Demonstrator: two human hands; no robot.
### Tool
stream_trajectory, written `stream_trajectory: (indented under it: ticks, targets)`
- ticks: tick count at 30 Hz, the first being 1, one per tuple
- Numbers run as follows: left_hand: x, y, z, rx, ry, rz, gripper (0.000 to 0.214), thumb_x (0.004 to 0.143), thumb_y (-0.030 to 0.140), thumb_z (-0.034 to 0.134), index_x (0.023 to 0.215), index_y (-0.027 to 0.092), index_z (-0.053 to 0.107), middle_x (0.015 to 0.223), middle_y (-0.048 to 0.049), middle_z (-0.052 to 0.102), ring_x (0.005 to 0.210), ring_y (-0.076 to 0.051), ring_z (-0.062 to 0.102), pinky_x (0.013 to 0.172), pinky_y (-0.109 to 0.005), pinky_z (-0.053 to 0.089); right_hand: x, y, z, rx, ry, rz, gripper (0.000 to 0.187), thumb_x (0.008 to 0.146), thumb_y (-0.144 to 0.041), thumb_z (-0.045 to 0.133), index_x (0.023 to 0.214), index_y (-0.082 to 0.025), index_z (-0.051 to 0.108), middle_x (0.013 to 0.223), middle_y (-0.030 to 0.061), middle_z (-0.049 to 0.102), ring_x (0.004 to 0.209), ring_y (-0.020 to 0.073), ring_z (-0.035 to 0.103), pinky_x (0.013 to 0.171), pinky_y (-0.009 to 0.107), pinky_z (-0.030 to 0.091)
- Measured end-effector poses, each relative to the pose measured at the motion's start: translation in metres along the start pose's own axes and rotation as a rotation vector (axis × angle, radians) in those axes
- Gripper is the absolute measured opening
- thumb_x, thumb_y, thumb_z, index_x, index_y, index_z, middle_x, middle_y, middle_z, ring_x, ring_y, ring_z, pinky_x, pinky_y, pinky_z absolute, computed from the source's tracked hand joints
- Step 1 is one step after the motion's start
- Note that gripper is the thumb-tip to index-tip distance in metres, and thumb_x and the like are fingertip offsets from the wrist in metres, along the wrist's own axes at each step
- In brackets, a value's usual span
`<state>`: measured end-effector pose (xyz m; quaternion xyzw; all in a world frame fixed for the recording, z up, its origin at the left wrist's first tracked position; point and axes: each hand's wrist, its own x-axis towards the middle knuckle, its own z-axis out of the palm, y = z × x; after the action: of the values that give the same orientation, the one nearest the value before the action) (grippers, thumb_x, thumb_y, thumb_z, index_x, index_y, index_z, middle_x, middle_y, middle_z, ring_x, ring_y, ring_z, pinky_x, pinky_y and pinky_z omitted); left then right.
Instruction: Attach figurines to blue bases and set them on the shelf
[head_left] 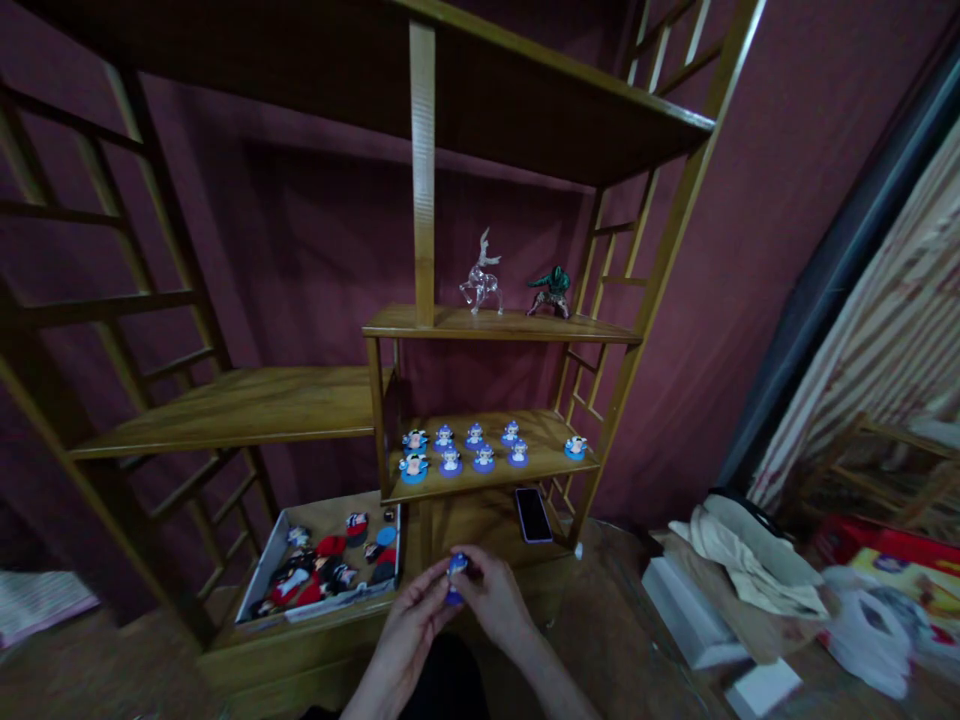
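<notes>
My left hand (418,612) and my right hand (491,598) meet low in the middle of the head view. Between their fingers is a small blue-purple figurine (457,566), partly covered by the fingertips. Behind the hands, a wooden shelf (544,428) carries several similar purple figurines (484,459) in two rows. Blue-based figurines (413,468) stand at its left end, and one more blue-based figurine (575,448) stands at the right. To the left of my hands lies a shallow box (259,565) holding several red, black and blue figurines (330,546).
A phone (533,515) lies on the lowest shelf board. Higher up stand a clear deer figure (482,275) and a green-and-brown figure (553,292). On the floor at right are a white box (694,615), cloth (750,565) and a plastic bag (870,630).
</notes>
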<state>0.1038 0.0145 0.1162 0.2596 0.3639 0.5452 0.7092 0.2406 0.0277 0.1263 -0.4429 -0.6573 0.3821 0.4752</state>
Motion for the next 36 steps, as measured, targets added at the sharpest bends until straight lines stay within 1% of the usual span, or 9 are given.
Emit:
stream_trajectory:
  ticks: [5,10,14,18,21,24,31,33,36]
  targets:
    - [-0.006,-0.002,-0.008,0.030,0.043,-0.018,0.036,0.059,0.020,0.078,0.094,0.015,0.071,0.098,-0.0116,0.070,0.085,-0.022,0.066,0.081,-0.033,0.051,-0.007,0.002,0.001,-0.029,-0.058,-0.025,0.041,0.072,-0.012,0.057,0.110,-0.028,0.061,0.104,0.0013,0.066,0.093,0.0178,0.062,0.084,0.031,0.047]
    - [-0.004,0.001,-0.007,0.046,0.063,-0.008,0.035,0.058,0.020,0.079,0.092,0.015,0.071,0.100,-0.0110,0.070,0.086,-0.022,0.066,0.078,-0.032,0.052,-0.005,-0.005,-0.002,-0.086,-0.024,-0.060,0.037,0.073,-0.013,0.058,0.107,-0.027,0.061,0.102,0.0011,0.065,0.091,0.0168,0.061,0.082,0.028,0.047]
    - [0.003,-0.003,-0.003,0.069,0.027,-0.020,0.037,0.059,0.019,0.078,0.094,0.016,0.070,0.102,-0.0099,0.070,0.092,-0.023,0.065,0.080,-0.032,0.052,-0.005,-0.014,-0.014,-0.135,-0.037,-0.065,0.035,0.074,-0.015,0.060,0.107,-0.026,0.060,0.101,0.0007,0.065,0.092,0.0164,0.061,0.082,0.027,0.046]
    - [0.008,-0.008,0.010,0.064,0.012,-0.029,0.040,0.059,0.018,0.077,0.099,0.018,0.068,0.107,-0.0078,0.068,0.097,-0.024,0.063,0.084,-0.032,0.051,-0.004,-0.014,-0.031,-0.163,-0.028,-0.063,0.033,0.074,-0.014,0.059,0.104,-0.027,0.062,0.099,-0.0004,0.067,0.090,0.0163,0.062,0.081,0.027,0.046]
    - [0.009,-0.009,0.021,0.058,0.031,-0.060,0.045,0.059,0.019,0.077,0.103,0.019,0.066,0.108,-0.0082,0.067,0.101,-0.026,0.062,0.086,-0.034,0.050,0.002,-0.011,-0.050,-0.163,-0.002,-0.077,0.033,0.073,-0.015,0.059,0.104,-0.028,0.062,0.097,-0.0006,0.067,0.087,0.0165,0.062,0.079,0.027,0.047]
    - [0.010,-0.014,0.022,0.111,0.038,-0.078,0.047,0.060,0.025,0.077,0.104,0.018,0.065,0.108,-0.0106,0.067,0.103,-0.028,0.060,0.088,-0.037,0.049,0.015,-0.008,-0.079,-0.158,0.073,-0.083,0.031,0.075,-0.021,0.059,0.105,-0.027,0.062,0.095,0.0004,0.067,0.084,0.0163,0.062,0.077,0.028,0.048]
    - [0.021,-0.046,-0.007,0.326,-0.003,-0.056,0.048,0.051,0.038,0.080,0.092,0.016,0.069,0.097,-0.0130,0.070,0.097,-0.031,0.063,0.089,-0.041,0.048,0.064,0.004,-0.159,-0.186,0.263,-0.125,0.033,0.074,-0.026,0.059,0.107,-0.024,0.061,0.091,0.0003,0.065,0.082,0.0148,0.060,0.076,0.028,0.047]
    - [0.023,-0.052,-0.013,0.346,0.000,-0.035,0.046,0.048,0.038,0.081,0.087,0.015,0.070,0.094,-0.0132,0.071,0.094,-0.032,0.063,0.088,-0.041,0.048,0.081,0.008,-0.173,-0.197,0.305,-0.144,0.033,0.073,-0.027,0.059,0.106,-0.023,0.061,0.085,-0.0004,0.064,0.076,0.0138,0.060,0.073,0.026,0.047]
    - [0.023,-0.054,-0.016,0.332,0.002,-0.010,0.045,0.048,0.038,0.081,0.085,0.015,0.071,0.092,-0.0133,0.071,0.091,-0.031,0.064,0.086,-0.040,0.049,0.106,0.014,-0.185,-0.227,0.327,-0.102,0.033,0.073,-0.027,0.058,0.106,-0.020,0.061,0.073,-0.0014,0.062,0.066,0.0128,0.058,0.065,0.025,0.046]
